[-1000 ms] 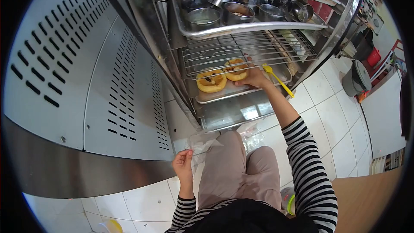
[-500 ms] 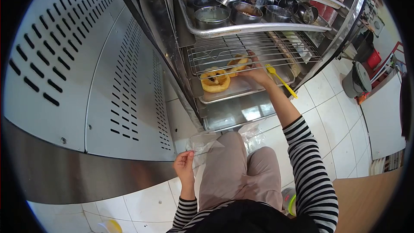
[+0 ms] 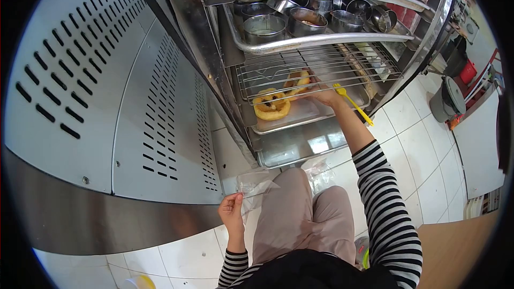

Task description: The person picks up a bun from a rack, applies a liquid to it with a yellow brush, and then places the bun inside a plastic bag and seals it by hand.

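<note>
My right hand (image 3: 324, 95) reaches under a wire rack (image 3: 267, 73) on a low shelf. Its thumb and fingers close around a golden ring-shaped bread (image 3: 301, 81), partly hidden by the wires. Left of it lies another ring-shaped bread (image 3: 279, 110) with dark spots in its middle, on a metal tray (image 3: 321, 116). A yellow brush (image 3: 354, 105) lies over the tray's right edge, close to my right wrist. Low down, my left hand (image 3: 231, 215) pinches the edge of a clear plastic bag (image 3: 252, 183) beside my knee.
Above the wire rack, an oven tray (image 3: 326, 39) holds several round metal tins (image 3: 265, 28). A slotted metal panel (image 3: 136, 107) stands close on the left. More clear plastic (image 3: 319, 174) lies by my knees. A grey bin (image 3: 447, 99) stands on the tiled floor at right.
The view has shifted slightly. My right hand stays at the farther bread and my left hand keeps its pinch on the bag, which appears a little more spread out.
</note>
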`<state>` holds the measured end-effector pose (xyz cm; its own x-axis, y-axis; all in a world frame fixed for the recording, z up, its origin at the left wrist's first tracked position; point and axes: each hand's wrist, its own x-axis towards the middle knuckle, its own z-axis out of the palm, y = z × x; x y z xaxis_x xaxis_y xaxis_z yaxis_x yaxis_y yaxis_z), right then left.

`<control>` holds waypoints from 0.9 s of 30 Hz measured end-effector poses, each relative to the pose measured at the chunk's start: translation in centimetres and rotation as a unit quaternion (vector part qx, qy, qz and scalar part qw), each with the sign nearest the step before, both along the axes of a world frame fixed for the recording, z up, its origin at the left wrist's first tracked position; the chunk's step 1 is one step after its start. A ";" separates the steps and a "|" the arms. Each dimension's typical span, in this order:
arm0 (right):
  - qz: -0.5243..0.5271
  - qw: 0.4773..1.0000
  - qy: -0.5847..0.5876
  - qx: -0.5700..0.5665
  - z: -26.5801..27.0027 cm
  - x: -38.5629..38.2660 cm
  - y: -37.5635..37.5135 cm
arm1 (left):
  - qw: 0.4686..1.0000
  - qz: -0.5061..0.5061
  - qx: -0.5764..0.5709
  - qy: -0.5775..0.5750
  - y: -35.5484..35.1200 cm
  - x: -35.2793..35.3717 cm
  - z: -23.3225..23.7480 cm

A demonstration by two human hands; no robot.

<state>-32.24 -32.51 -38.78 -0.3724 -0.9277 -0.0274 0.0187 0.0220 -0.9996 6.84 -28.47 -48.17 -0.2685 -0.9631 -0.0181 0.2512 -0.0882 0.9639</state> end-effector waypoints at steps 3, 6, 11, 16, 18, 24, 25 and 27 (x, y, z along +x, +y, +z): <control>0.086 0.996 -0.010 0.003 -2.3 -2.1 -1.2 | 1.000 -0.001 -0.005 -0.002 -0.1 -0.1 0.0; 0.057 0.996 -0.065 0.000 -1.7 -1.8 -0.6 | 1.000 0.001 -0.009 -0.005 -0.1 -0.3 0.1; 0.026 0.991 -0.132 -0.024 0.0 0.2 1.4 | 1.000 -0.001 -0.006 -0.012 -0.1 -0.4 0.2; -0.004 0.987 -0.145 -0.074 -1.3 -1.2 3.5 | 1.000 -0.006 -0.017 -0.004 -0.1 -0.7 0.5; 0.027 0.978 -0.170 -0.122 -1.4 -0.9 6.0 | 1.000 -0.011 -0.025 -0.012 -0.2 -0.9 0.6; 0.068 0.899 -0.344 -0.261 -5.9 4.9 14.1 | 0.996 -0.050 -0.052 -0.051 0.0 -2.5 1.0; 0.081 0.892 -0.356 -0.266 -5.5 6.6 15.2 | 0.995 -0.061 -0.048 -0.061 0.2 -2.9 1.1; 0.051 0.901 -0.364 -0.231 -6.9 8.3 17.8 | 0.992 -0.083 -0.066 -0.075 0.3 -3.8 0.4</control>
<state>-23.90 -14.73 -45.71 -0.3227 -0.9316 0.1674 0.6953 -0.3534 -0.6259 3.05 -28.21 -47.72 -0.4270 -0.9026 0.0543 0.0975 0.0137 0.9951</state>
